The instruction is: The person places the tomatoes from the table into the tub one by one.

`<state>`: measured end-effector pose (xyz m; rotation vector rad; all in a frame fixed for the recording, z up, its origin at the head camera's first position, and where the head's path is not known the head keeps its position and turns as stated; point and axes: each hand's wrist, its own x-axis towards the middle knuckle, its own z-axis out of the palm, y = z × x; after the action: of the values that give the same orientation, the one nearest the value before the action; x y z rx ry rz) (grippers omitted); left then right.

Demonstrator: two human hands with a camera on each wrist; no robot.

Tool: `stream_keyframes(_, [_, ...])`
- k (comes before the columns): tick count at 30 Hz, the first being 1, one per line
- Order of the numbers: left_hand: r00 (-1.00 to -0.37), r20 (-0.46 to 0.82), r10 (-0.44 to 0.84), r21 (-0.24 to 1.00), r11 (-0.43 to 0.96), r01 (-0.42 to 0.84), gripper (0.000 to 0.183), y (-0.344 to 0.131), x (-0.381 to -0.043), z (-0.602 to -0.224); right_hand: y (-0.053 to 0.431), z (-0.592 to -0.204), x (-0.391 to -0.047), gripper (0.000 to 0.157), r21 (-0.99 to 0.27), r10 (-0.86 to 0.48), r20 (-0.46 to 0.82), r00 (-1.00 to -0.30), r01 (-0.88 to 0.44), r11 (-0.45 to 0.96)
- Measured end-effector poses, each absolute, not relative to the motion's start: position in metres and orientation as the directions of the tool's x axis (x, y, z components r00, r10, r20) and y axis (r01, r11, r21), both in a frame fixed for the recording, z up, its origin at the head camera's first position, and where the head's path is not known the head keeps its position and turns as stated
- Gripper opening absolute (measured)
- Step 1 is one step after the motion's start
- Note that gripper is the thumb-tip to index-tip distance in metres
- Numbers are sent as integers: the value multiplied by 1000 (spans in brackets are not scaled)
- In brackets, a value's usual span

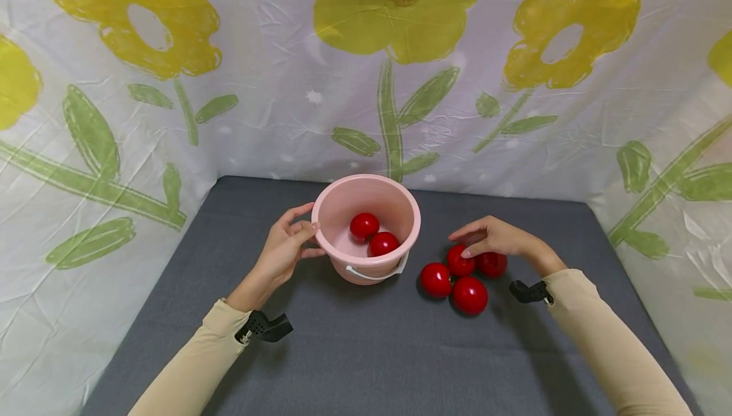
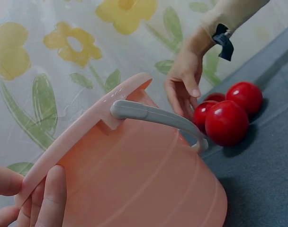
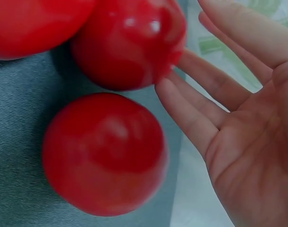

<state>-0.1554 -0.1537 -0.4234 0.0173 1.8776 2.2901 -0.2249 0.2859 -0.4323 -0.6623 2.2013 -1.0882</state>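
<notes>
Our left hand (image 1: 284, 244) grips the pink bucket (image 1: 372, 197) by its left rim, thumb over the edge and fingers outside. Our right hand (image 1: 492, 238) holds nothing closed: its fingers are loosely extended, reaching around the far side of one red fruit (image 1: 459, 262), with the thumb just above it. Whether the fingertips press on that fruit or merely brush it, we cannot be sure.

To take it well, we would slip the fingers behind the fruit, bring the thumb down on the near side and pinch around its widest part; the glossy skin looks slippery, so a tip-only hold might slide. We should also keep from nudging its neighbours, as they could roll. A light left grip seems enough to steady the bucket without tipping it.

Three more fruits crowd close about it: a left one (image 1: 436, 279), a near one (image 1: 470, 295) and a right one (image 1: 493, 266). Two others (image 1: 384, 244) lie inside the bucket, whose pale handle (image 2: 156, 117) hangs lowered outside. Everything sits on a dark grey surface (image 1: 366, 352), with a flowered cloth (image 1: 274, 117) behind.
</notes>
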Motion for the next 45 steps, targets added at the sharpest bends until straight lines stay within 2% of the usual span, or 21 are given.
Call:
stream_keyframes(10, [-984, -113, 141, 972, -187, -138, 56, -154, -155, -424, 283, -440, -218, 51, -800, -637, -319, -701, -161, 578])
stream_keyframes(20, [-984, -107, 142, 973, -188, -133, 57, -153, -155, -423, 279, -444, -218, 49, -718, -634, -299, -713, -270, 641])
stream_keyframes(30, [-984, -107, 144, 974, -184, -133, 58, -154, -155, -424, 281, -438, -221, 51, -761, -625, -307, -718, -209, 614])
stream_keyframes(36, [-984, -104, 146, 975, -181, -130, 59, -154, -155, -424, 278, -425, -226, 51, -742, -615, -281, -736, -240, 626])
stream_keyframes(45, [-984, -104, 143, 975, -180, -129, 57, -153, -154, -423, 273, -410, -232, 51, -757, -609, -281, -741, -218, 615])
